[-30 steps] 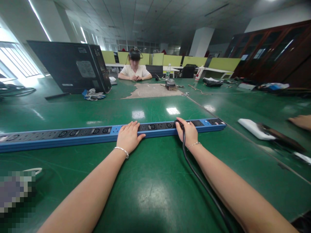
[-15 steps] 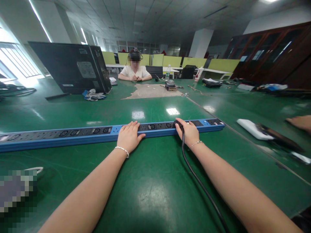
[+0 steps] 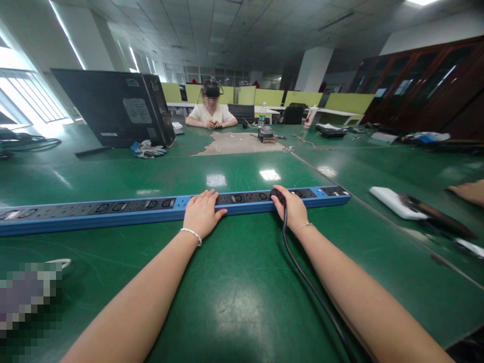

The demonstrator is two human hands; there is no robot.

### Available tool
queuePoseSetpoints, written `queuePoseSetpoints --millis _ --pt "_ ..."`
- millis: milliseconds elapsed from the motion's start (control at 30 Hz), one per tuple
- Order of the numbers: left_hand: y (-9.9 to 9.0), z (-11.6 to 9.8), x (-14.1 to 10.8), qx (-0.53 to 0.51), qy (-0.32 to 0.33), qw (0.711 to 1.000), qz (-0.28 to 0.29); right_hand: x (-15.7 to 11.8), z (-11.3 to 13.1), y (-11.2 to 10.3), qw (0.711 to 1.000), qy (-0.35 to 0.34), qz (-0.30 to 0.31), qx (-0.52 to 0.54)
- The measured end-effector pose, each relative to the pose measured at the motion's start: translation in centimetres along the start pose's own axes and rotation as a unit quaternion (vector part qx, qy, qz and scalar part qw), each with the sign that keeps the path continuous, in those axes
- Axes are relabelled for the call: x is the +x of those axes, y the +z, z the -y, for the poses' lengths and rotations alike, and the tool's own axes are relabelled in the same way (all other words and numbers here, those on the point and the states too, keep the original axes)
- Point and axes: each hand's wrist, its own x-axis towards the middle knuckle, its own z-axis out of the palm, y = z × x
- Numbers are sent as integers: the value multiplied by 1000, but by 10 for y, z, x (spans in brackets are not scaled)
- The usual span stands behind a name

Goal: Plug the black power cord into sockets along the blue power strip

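Note:
A long blue power strip point(image 3: 124, 219) with black socket faces lies across the green table. My left hand point(image 3: 202, 210) is laid over the middle of the strip, fingers reaching to its far edge and the thumb against the near side. Further right, my right hand point(image 3: 293, 207) pinches a black power plug point(image 3: 277, 194) at one of the sockets. The fingers cover part of the plug, so I cannot tell how deep it sits. Its black cord point(image 3: 302, 272) runs down toward me beside my right forearm.
A black computer case point(image 3: 117, 108) stands at the back left with gloves point(image 3: 148, 149) beside it. Across the table sits a person point(image 3: 212, 113). A white object point(image 3: 397, 202) and another person's hand point(image 3: 467, 191) are at the right. A blurred-out device point(image 3: 26, 297) lies front left.
The view has shifted very slightly. Both hands keep the same places on the power strip and the plug.

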Motion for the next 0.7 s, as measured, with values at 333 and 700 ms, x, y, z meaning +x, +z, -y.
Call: queuePoseSetpoints --millis 333,700 --pt "-1 -1 0 3 -2 1000 6 5 -2 -1 1000 14 25 -6" --pt "-1 0 0 4 1 1000 2 10 -6 3 972 96 -129 172"
